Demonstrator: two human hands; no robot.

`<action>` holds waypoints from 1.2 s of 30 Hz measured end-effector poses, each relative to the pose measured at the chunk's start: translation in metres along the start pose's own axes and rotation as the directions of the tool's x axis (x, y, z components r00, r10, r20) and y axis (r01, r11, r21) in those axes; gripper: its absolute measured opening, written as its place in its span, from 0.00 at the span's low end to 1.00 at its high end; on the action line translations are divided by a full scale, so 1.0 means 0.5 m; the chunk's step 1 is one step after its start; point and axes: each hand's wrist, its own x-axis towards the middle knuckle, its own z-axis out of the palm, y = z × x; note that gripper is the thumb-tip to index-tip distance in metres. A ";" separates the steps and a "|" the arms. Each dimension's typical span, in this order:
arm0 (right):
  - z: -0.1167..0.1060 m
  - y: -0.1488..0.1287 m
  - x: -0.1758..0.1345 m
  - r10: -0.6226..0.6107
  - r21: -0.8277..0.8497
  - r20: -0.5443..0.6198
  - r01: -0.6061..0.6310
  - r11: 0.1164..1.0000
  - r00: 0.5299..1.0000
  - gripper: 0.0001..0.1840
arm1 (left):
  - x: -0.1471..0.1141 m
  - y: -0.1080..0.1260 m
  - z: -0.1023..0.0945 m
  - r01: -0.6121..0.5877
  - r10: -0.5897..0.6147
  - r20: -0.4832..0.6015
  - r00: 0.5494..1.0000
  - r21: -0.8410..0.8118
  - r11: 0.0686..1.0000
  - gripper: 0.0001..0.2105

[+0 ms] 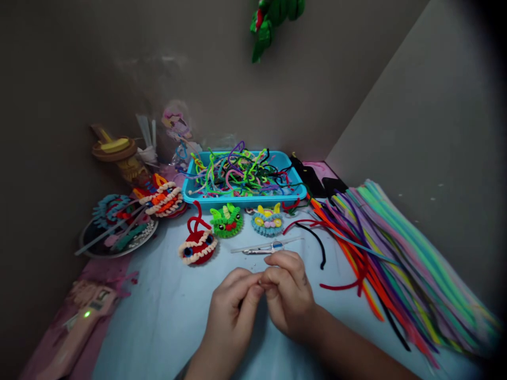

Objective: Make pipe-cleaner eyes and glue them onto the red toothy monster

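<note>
My left hand and my right hand meet fingertip to fingertip above the light blue tabletop. Both are closed in a pinch, and whatever sits between the fingers is too small and hidden to name. Just beyond them lies a pair of scissors alongside a thin clear stick. Behind these are three pipe-cleaner heads: a red one with cream trim, a green one with horns and a blue one with yellow ears.
A blue tray of tangled pipe cleaners stands at the back. Long coloured pipe cleaners spread across the right. At left are a bowl of small parts, an orange-and-cream figure and a pink glue gun with a green light.
</note>
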 end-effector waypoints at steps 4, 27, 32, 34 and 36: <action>0.002 -0.003 -0.004 0.003 0.038 -0.008 -0.002 0.999 1.000 0.11 | -0.005 0.002 -0.003 -0.133 0.136 -0.021 0.990 0.103 0.986 0.11; -0.009 -0.014 -0.006 0.157 0.187 0.051 -0.163 0.969 0.986 0.08 | -0.007 0.010 -0.016 -0.216 0.230 -0.047 0.972 0.208 0.954 0.07; -0.035 0.011 0.011 -0.058 0.183 0.129 0.034 0.983 0.990 0.13 | 0.002 -0.006 -0.024 -0.220 0.230 -0.020 0.973 0.218 0.951 0.07; -0.039 0.020 0.011 -0.096 0.134 0.140 0.077 0.988 0.986 0.16 | 0.005 -0.014 -0.026 -0.218 0.221 0.011 0.975 0.239 0.946 0.07; -0.040 0.025 0.008 -0.122 0.088 0.147 0.109 0.990 0.982 0.17 | 0.008 -0.020 -0.029 -0.214 0.214 0.032 0.976 0.289 0.933 0.07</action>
